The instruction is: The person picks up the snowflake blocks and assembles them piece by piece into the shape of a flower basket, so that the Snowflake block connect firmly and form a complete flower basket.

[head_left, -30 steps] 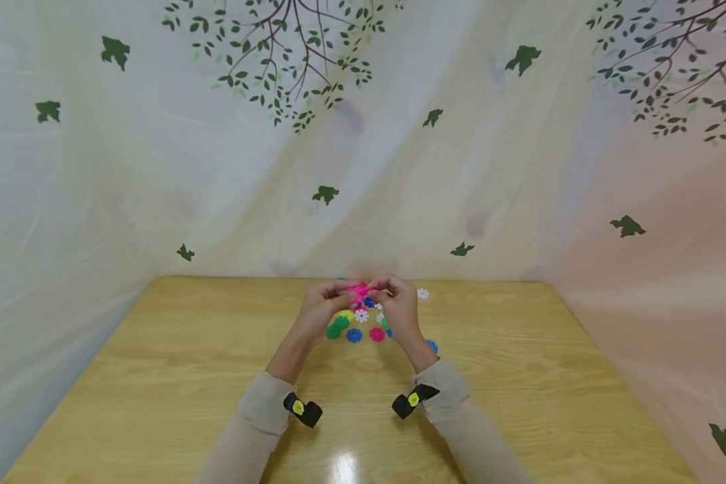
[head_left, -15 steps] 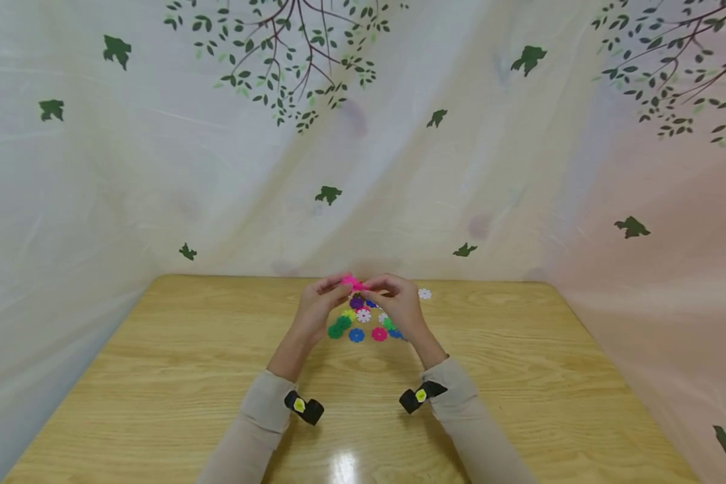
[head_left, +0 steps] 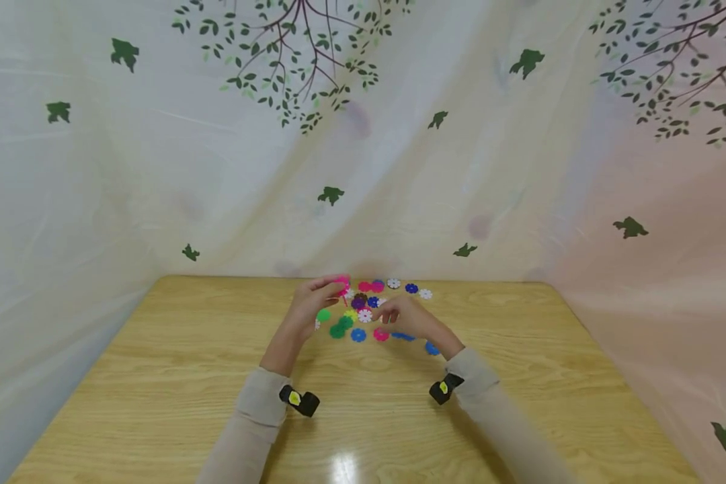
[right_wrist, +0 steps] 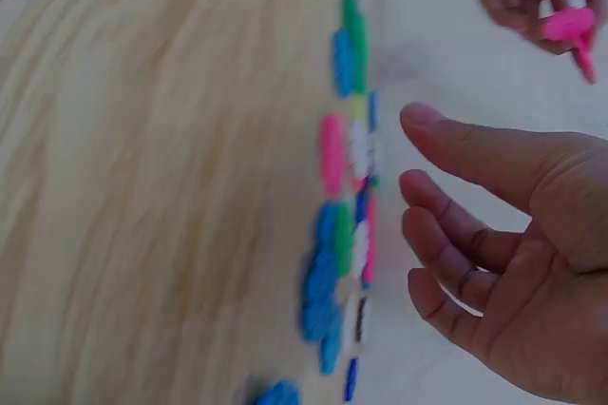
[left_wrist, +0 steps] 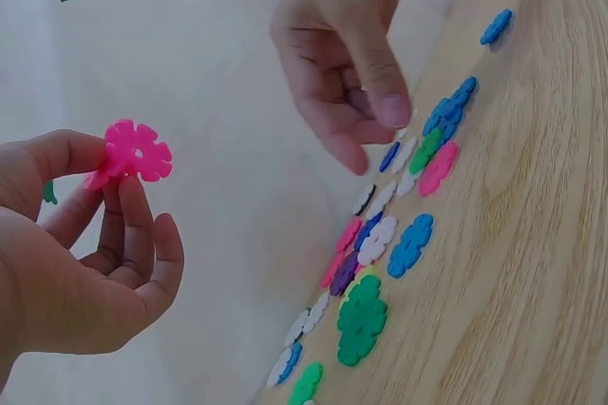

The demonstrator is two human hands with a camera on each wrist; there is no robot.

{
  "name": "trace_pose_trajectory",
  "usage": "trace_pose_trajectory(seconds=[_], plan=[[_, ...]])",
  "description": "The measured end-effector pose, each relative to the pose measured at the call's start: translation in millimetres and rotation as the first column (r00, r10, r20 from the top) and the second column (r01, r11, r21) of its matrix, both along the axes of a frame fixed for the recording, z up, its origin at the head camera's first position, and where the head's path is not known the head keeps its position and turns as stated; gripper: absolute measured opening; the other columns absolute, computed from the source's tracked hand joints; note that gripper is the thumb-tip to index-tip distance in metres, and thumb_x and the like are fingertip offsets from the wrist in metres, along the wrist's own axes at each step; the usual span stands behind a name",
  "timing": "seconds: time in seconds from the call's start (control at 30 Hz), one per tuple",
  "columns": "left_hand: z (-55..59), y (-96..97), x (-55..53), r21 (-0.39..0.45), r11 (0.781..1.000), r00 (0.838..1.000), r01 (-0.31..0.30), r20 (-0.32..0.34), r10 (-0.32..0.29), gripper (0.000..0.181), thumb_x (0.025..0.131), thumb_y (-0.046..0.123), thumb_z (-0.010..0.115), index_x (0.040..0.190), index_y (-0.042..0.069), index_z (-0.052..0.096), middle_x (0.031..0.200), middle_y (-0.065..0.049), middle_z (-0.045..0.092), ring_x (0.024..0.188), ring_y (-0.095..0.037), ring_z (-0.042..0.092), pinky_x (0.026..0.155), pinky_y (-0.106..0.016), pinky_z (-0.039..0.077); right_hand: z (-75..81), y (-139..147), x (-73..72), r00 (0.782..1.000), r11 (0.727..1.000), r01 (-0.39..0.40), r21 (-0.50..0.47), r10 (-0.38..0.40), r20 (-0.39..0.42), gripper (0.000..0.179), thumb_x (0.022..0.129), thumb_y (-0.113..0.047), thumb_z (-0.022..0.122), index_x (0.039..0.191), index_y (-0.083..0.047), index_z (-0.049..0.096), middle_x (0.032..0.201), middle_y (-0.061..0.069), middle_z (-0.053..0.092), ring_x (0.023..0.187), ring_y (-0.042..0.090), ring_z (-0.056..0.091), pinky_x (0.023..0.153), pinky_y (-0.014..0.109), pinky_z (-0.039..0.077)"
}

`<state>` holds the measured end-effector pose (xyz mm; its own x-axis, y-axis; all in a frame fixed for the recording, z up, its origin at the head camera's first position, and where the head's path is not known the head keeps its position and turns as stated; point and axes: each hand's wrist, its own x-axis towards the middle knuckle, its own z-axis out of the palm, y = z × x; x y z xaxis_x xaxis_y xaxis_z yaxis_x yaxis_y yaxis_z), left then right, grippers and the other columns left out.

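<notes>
My left hand (head_left: 304,308) pinches pink flower-shaped snowflake discs (left_wrist: 138,150) between thumb and fingertips, raised above the table. Two of these discs look joined at an angle, as the right wrist view also shows. My right hand (right_wrist: 537,262) is apart from them, fingers loosely bent and holding nothing. It hovers over the scattered discs, close to a white disc (head_left: 365,315) and a pink disc (head_left: 380,334) in the head view. Green discs (left_wrist: 362,321) and a blue disc (left_wrist: 410,245) lie nearer the front of the group.
Several more flower discs in purple, white, yellow and blue lie toward the back of the wooden table (head_left: 363,417). One blue disc (head_left: 432,348) sits apart at the right. A patterned cloth (head_left: 254,202) hangs behind the table's far edge.
Both hands were together at the pink discs. My right hand has let go and moved right and down toward the scattered discs, while my left hand has drawn slightly left with the pink discs.
</notes>
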<state>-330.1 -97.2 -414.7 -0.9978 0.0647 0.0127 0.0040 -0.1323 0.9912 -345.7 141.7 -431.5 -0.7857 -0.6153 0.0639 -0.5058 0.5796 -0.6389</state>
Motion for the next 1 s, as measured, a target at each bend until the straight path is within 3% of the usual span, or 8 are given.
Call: trace_pose_trajectory(seconds=[0.17, 0.33, 0.53, 0.8, 1.0], plan=[[-0.1, -2.7, 0.6, -0.046, 0.998, 0.998, 0.037, -0.048, -0.039, 0.033, 0.099, 0.01, 0.065, 0.127, -0.007, 0.066, 0.091, 0.01, 0.07, 0.085, -0.005, 0.065, 0.084, -0.022, 0.057, -15.0, 8, -9.5, 0.999, 0.997, -0.047, 0.069, 0.046, 0.014, 0.029, 0.087, -0.006, 0.079, 0.115, -0.001, 0.075, 0.095, 0.015, 0.067, 0.082, 0.016, 0.055, 0.07, 0.022, 0.047], [-0.6, -3.2, 2.4, -0.064, 0.995, 0.994, 0.071, -0.082, -0.076, 0.035, 0.1, 0.01, 0.065, 0.131, -0.007, 0.064, 0.094, 0.008, 0.068, 0.085, -0.005, 0.066, 0.087, -0.026, 0.059, -23.7, 10, -13.8, 0.998, 0.993, -0.055, 0.109, 0.053, 0.018, 0.027, 0.087, -0.008, 0.079, 0.114, -0.005, 0.077, 0.085, 0.007, 0.061, 0.078, 0.014, 0.048, 0.068, 0.023, 0.043], [-1.5, -4.1, 2.4, -0.056, 0.996, 0.993, 0.073, -0.091, -0.078, 0.034, 0.099, 0.01, 0.066, 0.129, -0.007, 0.065, 0.094, 0.006, 0.069, 0.085, -0.007, 0.067, 0.082, -0.023, 0.06, -22.8, 7, -14.0, 0.997, 0.989, -0.071, 0.126, 0.074, -0.019, 0.019, 0.084, -0.008, 0.083, 0.101, -0.006, 0.075, 0.089, 0.006, 0.065, 0.084, 0.019, 0.055, 0.073, 0.024, 0.047], [0.3, -4.9, 2.9, -0.076, 0.995, 0.991, 0.069, -0.112, -0.077, 0.03, 0.098, 0.005, 0.066, 0.125, -0.009, 0.066, 0.093, 0.001, 0.068, 0.081, -0.007, 0.069, 0.084, -0.029, 0.062, -26.6, 3, -14.6, 0.999, 0.999, -0.035, 0.028, 0.034, 0.036, 0.021, 0.083, 0.0, 0.081, 0.097, -0.006, 0.065, 0.092, 0.007, 0.067, 0.085, 0.014, 0.061, 0.075, 0.024, 0.053], [0.8, -3.3, 3.3, -0.104, 0.993, 0.988, 0.06, -0.136, -0.074, 0.028, 0.097, 0.004, 0.067, 0.122, -0.009, 0.068, 0.092, -0.001, 0.068, 0.083, -0.013, 0.07, 0.083, -0.032, 0.063, -24.4, -3, -12.6, 0.996, 0.986, 0.043, -0.161, -0.056, -0.073, 0.016, 0.09, -0.002, 0.075, 0.105, -0.005, 0.073, 0.092, 0.01, 0.072, 0.083, 0.012, 0.064, 0.073, 0.024, 0.053]])
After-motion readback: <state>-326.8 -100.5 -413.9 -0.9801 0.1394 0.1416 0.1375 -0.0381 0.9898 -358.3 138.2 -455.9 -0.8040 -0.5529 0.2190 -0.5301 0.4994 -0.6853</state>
